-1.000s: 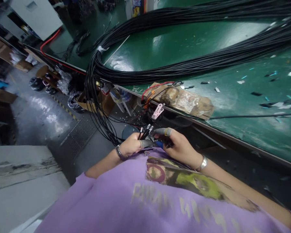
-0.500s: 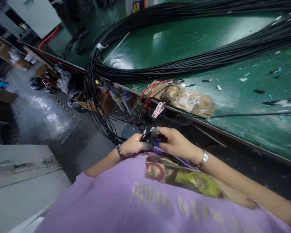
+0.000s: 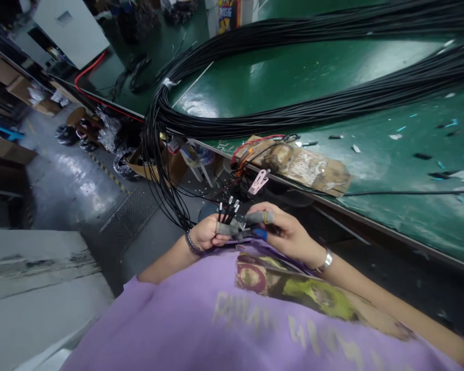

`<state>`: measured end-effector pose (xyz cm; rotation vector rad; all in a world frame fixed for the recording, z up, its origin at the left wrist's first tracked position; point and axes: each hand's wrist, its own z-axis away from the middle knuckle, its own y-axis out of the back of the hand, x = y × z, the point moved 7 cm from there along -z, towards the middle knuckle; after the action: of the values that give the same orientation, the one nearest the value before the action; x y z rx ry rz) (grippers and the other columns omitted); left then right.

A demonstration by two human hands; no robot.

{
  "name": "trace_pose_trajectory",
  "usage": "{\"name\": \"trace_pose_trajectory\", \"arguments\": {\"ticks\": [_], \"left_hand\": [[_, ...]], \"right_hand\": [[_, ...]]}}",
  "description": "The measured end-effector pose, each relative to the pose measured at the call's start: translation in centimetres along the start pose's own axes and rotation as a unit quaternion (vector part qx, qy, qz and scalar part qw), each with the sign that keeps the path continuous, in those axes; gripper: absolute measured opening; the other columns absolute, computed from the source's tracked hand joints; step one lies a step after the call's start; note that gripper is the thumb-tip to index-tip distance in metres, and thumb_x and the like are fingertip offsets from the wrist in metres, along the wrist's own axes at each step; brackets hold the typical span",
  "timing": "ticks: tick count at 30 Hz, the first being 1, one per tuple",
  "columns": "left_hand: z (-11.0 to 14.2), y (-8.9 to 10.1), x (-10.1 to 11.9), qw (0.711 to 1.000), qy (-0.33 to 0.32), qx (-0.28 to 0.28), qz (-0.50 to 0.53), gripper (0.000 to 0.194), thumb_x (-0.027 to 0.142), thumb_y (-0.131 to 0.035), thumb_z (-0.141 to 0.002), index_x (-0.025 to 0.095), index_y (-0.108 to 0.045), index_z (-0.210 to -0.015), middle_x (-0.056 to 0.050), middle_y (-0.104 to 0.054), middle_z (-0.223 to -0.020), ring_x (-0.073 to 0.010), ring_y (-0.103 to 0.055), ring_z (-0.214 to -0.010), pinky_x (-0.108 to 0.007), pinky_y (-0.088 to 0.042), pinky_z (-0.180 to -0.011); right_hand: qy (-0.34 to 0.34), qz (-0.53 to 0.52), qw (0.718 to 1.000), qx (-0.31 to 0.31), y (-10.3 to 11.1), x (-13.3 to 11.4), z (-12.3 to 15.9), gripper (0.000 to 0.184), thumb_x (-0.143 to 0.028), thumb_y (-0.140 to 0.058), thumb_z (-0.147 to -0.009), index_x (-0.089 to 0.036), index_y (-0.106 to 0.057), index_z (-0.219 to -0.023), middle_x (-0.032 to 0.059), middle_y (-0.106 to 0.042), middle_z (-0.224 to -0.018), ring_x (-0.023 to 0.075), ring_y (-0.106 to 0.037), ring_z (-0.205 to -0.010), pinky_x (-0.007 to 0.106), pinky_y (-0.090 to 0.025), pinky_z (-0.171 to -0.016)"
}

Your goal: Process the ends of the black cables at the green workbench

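My left hand (image 3: 205,233) is closed around a bunch of thin black cables (image 3: 183,216). Several of the cables' white-tipped ends (image 3: 229,207) stick up past its fingers. My right hand (image 3: 294,237) is bent close beside it, thumb and forefinger drawn together around something dark that I cannot make out. Grey coverings wrap fingers of both hands, and a blue band is on the right thumb. Both hands are in front of the purple shirt (image 3: 170,314), below the bench edge.
A long coil of black cable (image 3: 313,116) lies on the green bench (image 3: 402,216). At the bench edge are a taped wooden block (image 3: 309,170), red and black wires and a pink clip (image 3: 259,182). Cardboard boxes (image 3: 176,165) stand beneath. A white surface (image 3: 34,288) is at the left.
My right hand has shifted slightly right, its forefinger now stretched toward the left hand. More white-tipped cable ends show above the left hand. The whole view has shifted slightly.
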<state>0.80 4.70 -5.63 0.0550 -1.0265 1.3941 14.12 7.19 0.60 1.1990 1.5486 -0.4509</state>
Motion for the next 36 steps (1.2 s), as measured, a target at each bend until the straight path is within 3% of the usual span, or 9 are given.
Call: {"name": "trace_pose_trajectory", "arguments": {"ticks": [4,8,14,18,21,24,29,33,36], "left_hand": [[-0.1,0.2,-0.3,0.999,0.008,-0.021,0.036,0.028,0.02,-0.072,-0.05,0.015,-0.054,-0.071,0.012,-0.03,-0.032,-0.0015,-0.016,-0.027,-0.015,-0.008,-0.031],[-0.2,0.4,-0.6,0.998,0.013,-0.032,0.055,0.029,0.019,-0.072,-0.052,0.016,-0.054,-0.074,0.012,-0.031,-0.033,-0.0017,-0.015,-0.027,-0.015,-0.008,-0.03],[0.0,-0.1,-1.0,0.997,0.043,-0.068,0.014,0.03,0.026,-0.075,-0.052,0.016,-0.051,-0.068,0.012,-0.03,-0.033,-0.0016,-0.018,-0.027,-0.014,-0.01,-0.029],[0.4,-0.1,0.1,0.994,-0.026,-0.001,-0.107,0.039,0.037,-0.08,-0.051,0.014,-0.054,-0.067,0.008,-0.044,-0.04,-0.0025,-0.03,-0.029,-0.016,-0.019,-0.03],[1.3,-0.2,1.7,0.972,-0.136,0.078,-0.177,0.039,0.036,-0.083,-0.049,0.012,-0.058,-0.067,0.006,-0.051,-0.05,-0.0036,-0.041,-0.041,-0.017,-0.034,-0.041],[2.0,-0.6,2.2,0.961,-0.185,0.086,-0.186,0.039,0.038,-0.083,-0.049,0.011,-0.058,-0.059,0.004,-0.051,-0.053,-0.006,-0.045,-0.053,-0.019,-0.039,-0.053],[1.1,-0.5,1.2,0.982,-0.108,0.023,-0.151,0.043,0.043,-0.083,-0.047,0.01,-0.056,-0.052,0.005,-0.043,-0.047,-0.0041,-0.036,-0.045,-0.019,-0.031,-0.045],[0.5,-1.0,1.1,0.984,-0.077,-0.003,-0.159,0.041,0.038,-0.086,-0.041,0.01,-0.06,-0.055,0.004,-0.047,-0.049,-0.0055,-0.039,-0.049,-0.02,-0.036,-0.049],[0.5,-1.5,1.4,0.982,-0.071,-0.007,-0.174,0.039,0.034,-0.087,-0.039,0.01,-0.06,-0.055,0.004,-0.05,-0.053,-0.008,-0.045,-0.056,-0.022,-0.042,-0.058]], "right_hand": [[0.101,0.038,0.993,-0.041,-1.4,-1.7,-0.4,0.051,0.002,-0.047,-0.071,-0.025,-0.057,-0.112,0.0081,-0.056,-0.109,0.0192,-0.057,-0.101,0.034,-0.05,-0.083],[0.115,0.065,0.99,-0.045,-1.7,-1.6,-0.6,0.061,0.007,-0.043,-0.064,-0.026,-0.055,-0.114,0.0075,-0.055,-0.109,0.0181,-0.058,-0.1,0.032,-0.051,-0.082],[0.127,0.092,0.984,-0.084,-2.0,-1.5,-0.3,0.051,0.006,-0.04,-0.061,-0.022,-0.058,-0.099,0.0063,-0.06,-0.1,0.0154,-0.061,-0.088,0.027,-0.051,-0.072],[0.113,0.088,0.984,-0.109,-1.8,-1.4,-0.3,0.039,0.002,-0.039,-0.061,-0.02,-0.056,-0.088,0.0064,-0.061,-0.09,0.0153,-0.059,-0.077,0.027,-0.05,-0.066],[0.082,0.061,0.988,-0.12,-1.6,-1.2,-0.3,0.03,-0.001,-0.041,-0.063,-0.019,-0.055,-0.084,0.0066,-0.06,-0.086,0.016,-0.057,-0.075,0.028,-0.048,-0.066],[0.046,0.007,0.986,-0.16,-2.2,-0.8,-0.3,0.017,-0.007,-0.045,-0.074,-0.017,-0.057,-0.08,0.0061,-0.059,-0.082,0.0153,-0.055,-0.073,0.028,-0.046,-0.066],[-0.085,-0.142,0.957,-0.238,-3.6,0.6,-0.6,0.02,-0.03,-0.053,-0.084,-0.015,-0.059,-0.074,0.0018,-0.056,-0.07,0.0126,-0.05,-0.066,0.026,-0.043,-0.065],[-0.237,-0.253,0.893,-0.286,-4.9,2.0,-0.3,0.025,-0.039,-0.063,-0.073,-0.015,-0.059,-0.068,-0.0027,-0.052,-0.062,0.0109,-0.046,-0.059,0.025,-0.039,-0.057],[-0.306,-0.226,0.883,-0.275,-5.0,3.1,0.0,0.02,-0.032,-0.068,-0.065,-0.015,-0.057,-0.06,-0.0044,-0.05,-0.056,0.0093,-0.042,-0.054,0.023,-0.036,-0.052]]}}
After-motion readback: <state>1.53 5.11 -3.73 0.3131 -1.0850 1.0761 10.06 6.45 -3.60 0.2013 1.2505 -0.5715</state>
